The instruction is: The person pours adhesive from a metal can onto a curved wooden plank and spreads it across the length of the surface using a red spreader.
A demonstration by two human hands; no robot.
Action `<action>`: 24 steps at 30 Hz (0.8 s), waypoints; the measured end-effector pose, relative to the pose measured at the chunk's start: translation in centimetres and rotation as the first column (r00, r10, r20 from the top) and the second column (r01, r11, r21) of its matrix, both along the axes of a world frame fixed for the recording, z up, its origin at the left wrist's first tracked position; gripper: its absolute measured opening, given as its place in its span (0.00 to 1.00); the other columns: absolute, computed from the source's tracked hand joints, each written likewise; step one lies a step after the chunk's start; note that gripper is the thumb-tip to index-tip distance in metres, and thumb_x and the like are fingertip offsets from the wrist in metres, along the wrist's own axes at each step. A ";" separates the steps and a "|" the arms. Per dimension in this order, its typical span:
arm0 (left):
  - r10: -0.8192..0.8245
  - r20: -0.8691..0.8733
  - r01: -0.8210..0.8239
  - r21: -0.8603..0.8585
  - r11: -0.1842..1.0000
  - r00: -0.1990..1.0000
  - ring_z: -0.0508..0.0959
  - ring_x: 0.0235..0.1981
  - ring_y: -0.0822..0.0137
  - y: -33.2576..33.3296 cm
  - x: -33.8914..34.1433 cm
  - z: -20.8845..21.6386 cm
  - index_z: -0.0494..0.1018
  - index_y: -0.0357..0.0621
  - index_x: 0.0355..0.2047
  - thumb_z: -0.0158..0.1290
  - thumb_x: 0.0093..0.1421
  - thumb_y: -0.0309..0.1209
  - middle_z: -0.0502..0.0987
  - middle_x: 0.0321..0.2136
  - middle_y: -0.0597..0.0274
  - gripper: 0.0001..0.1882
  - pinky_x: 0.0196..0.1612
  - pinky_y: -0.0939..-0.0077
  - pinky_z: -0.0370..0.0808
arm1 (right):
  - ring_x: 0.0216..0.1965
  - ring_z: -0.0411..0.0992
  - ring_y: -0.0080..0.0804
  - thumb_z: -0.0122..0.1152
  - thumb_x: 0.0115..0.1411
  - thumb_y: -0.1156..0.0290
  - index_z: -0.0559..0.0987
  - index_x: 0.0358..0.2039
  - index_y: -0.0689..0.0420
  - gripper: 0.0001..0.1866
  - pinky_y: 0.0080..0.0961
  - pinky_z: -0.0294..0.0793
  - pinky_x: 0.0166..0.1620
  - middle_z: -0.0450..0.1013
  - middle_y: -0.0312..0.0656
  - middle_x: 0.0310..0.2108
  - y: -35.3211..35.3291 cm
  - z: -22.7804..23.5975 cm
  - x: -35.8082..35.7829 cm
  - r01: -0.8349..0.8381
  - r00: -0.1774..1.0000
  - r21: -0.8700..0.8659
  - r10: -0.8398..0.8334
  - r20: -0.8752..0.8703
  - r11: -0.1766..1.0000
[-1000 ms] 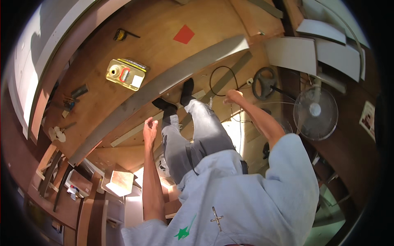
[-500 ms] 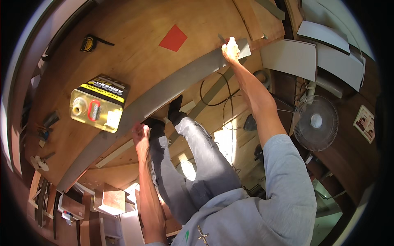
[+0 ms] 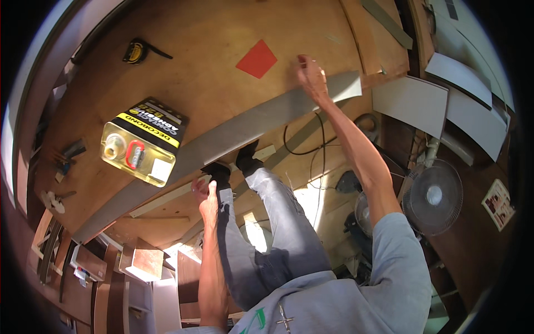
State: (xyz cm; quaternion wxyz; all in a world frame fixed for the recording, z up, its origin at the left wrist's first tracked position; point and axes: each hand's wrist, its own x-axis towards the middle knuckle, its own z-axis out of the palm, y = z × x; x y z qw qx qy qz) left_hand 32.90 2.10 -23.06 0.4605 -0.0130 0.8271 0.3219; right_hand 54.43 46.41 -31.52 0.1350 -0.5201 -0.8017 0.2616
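Note:
A long grey strip (image 3: 222,133) lies along the near edge of the wooden board (image 3: 211,39), its right end pale with light. Just beyond that end, my right hand (image 3: 312,80) is over the board, its fingers curled and partly blurred. Something small and dark reddish shows at the fingertips; I cannot make out what it is. Below the strip's near edge, my left hand (image 3: 207,199) has its fingers apart and holds nothing visible. A yellow metal can (image 3: 146,142) with a black label, white spout cap and red handle stands on the board, left of the strip's middle.
A red four-sided piece (image 3: 257,59) and a tape measure (image 3: 136,52) lie on the board. Small tools (image 3: 68,156) rest at its left. White panels (image 3: 410,104), a fan (image 3: 433,196) and a dark cable (image 3: 322,145) are to the right, near my legs.
My right hand has come off the strip's right end and moved onto the board beyond it. The thin dark blade seen by it earlier no longer shows clearly. The whole view has shifted.

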 end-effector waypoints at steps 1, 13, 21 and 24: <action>0.076 -0.035 -0.074 0.042 0.996 0.997 0.73 0.54 0.59 2.3 -0.3 0.6 0.52 0.36 0.70 0.65 0.61 0.42 0.67 0.59 0.49 0.46 0.55 0.65 0.73 | 0.48 0.76 0.52 0.63 0.59 0.62 0.73 0.55 0.57 0.25 0.45 0.75 0.50 0.75 0.55 0.48 -0.7 -0.2 -2.9 -0.038 0.998 -0.031 0.036 -0.054 0.999; 0.801 -0.069 -0.735 0.357 0.577 0.595 0.68 0.59 0.67 18.1 -5.3 -1.3 0.72 0.37 0.61 0.69 0.50 0.60 0.73 0.59 0.60 0.48 0.65 0.68 0.61 | 0.47 0.76 0.43 0.79 0.47 0.57 0.74 0.56 0.60 0.38 0.37 0.74 0.50 0.78 0.50 0.47 -2.5 -1.5 -11.2 0.166 0.985 -0.435 -0.130 0.111 0.885; 0.499 -0.248 -0.318 0.525 0.790 0.830 0.75 0.51 0.67 9.7 -13.5 -0.6 0.75 0.37 0.55 0.66 0.60 0.38 0.77 0.52 0.58 0.27 0.59 0.67 0.71 | 0.40 0.76 0.24 0.70 0.60 0.67 0.80 0.48 0.63 0.19 0.26 0.77 0.46 0.81 0.38 0.39 -10.2 2.6 -5.1 0.162 0.820 -0.636 -0.462 -0.338 0.754; 0.237 -0.563 0.051 0.448 0.892 0.792 0.79 0.48 0.60 10.8 -17.2 4.0 0.67 0.29 0.58 0.72 0.52 0.32 0.78 0.50 0.46 0.37 0.55 0.64 0.77 | 0.39 0.76 0.24 0.66 0.62 0.68 0.79 0.47 0.62 0.15 0.26 0.78 0.45 0.80 0.37 0.39 -17.0 3.0 -1.8 0.243 0.724 -0.685 -0.598 -0.343 0.687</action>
